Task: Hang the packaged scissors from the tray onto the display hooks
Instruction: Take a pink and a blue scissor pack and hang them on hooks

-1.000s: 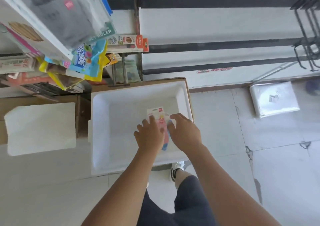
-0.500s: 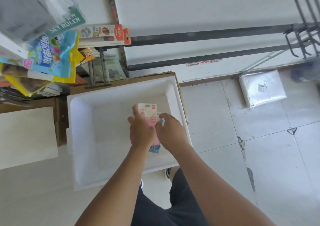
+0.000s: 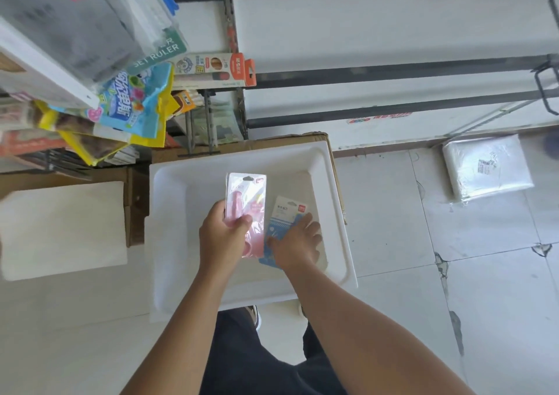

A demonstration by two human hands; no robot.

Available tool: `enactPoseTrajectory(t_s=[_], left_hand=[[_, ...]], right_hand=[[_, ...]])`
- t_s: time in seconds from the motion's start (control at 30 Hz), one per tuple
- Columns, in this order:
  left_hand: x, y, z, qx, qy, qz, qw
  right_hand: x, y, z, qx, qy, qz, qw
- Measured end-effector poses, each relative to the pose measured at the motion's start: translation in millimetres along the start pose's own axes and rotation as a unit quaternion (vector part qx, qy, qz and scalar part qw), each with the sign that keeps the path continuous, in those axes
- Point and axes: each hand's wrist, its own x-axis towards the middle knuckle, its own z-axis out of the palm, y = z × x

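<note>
We start with the pink scissors pack [image 3: 245, 207]: our left hand [image 3: 222, 237] has it pinched by its lower half, thumb across the front, and holds it raised over the white tray [image 3: 169, 243] with the hang hole at its far end. Just beside it, the blue scissors pack [image 3: 279, 231] lies flat on the tray floor, and our right hand [image 3: 298, 243] rests on it with fingers [image 3: 305, 220] spread, pressing rather than closed around it. The tray sits on a cardboard box [image 3: 302, 139] on the tiled floor. The empty display hooks [image 3: 547, 92] are well apart, at the far right edge.

Risks, as we judge them: the blue pack lies flat against smooth plastic, so our fingers may slide over it instead of getting under an edge. The pink pack is held low, so it could swing or twist on the way to a hook.

Half a second ago both hands were bunched over one stacked pack; now the two packs are separated, the pink one lifted and the blue one uncovered.
</note>
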Motion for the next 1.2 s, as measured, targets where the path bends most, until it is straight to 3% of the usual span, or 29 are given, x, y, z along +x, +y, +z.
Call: enactPoseTrajectory(t_s=[0.23, 0.6, 0.73, 0.97, 1.2], left_hand=[[-9, -7, -24, -0.057, 0.012, -0.034, 0.998], [-17, -21, -49, -0.052, 0.034, -0.048, 0.997], [-20, -23, -55, -0.066, 0.029, -0.053, 0.996], [-41, 3, -76, -0.124, 0.008, -0.044, 0.991], [-65, 48, -106, -0.187, -0.018, 0.043, 0.981]], right_hand=[[-1, -1, 16, 0.001, 0.031, -0.007, 0.999], [0, -15, 18, 0.183, 0.028, 0.028, 0.982], [-8, -10, 8, 0.304, -0.029, 0.015, 0.952], [-42, -11, -34, 0.385, -0.063, -0.041, 0.92], [-92, -23, -95, 0.449, -0.061, -0.131, 0.881]])
